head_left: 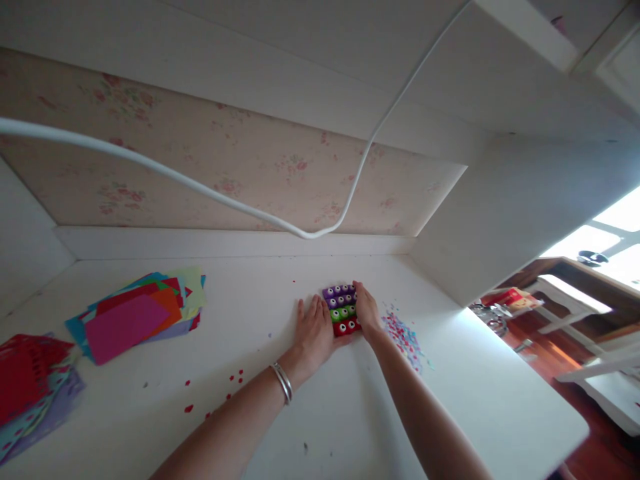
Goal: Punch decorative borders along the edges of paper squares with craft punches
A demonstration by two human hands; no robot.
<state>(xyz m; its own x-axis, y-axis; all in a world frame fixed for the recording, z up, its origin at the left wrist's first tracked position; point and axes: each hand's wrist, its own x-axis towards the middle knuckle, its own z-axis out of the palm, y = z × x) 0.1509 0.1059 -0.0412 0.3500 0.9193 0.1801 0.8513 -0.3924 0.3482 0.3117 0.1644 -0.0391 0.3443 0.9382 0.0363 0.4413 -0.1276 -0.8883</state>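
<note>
Rows of small purple, green and red pieces with round white googly eyes (343, 311) lie packed together in a block on the white table. What kind of object they are, I cannot make out. My left hand (314, 330) presses against the block's left side, fingers pointing away from me and the thumb along its near edge. On the other side my right hand (367, 310) curls around the right edge and covers part of the end pieces. Together, both hands grip the block from its sides. A silver bangle (283, 383) circles my left wrist.
Confetti (403, 337) is heaped right of my right hand, with red bits (189, 408) scattered left. Coloured paper sheets (125, 320) and punched paper (30, 380) lie further left. A white cable (200, 190) hangs across, above the table (480, 380). A side panel (500, 213) rises at right.
</note>
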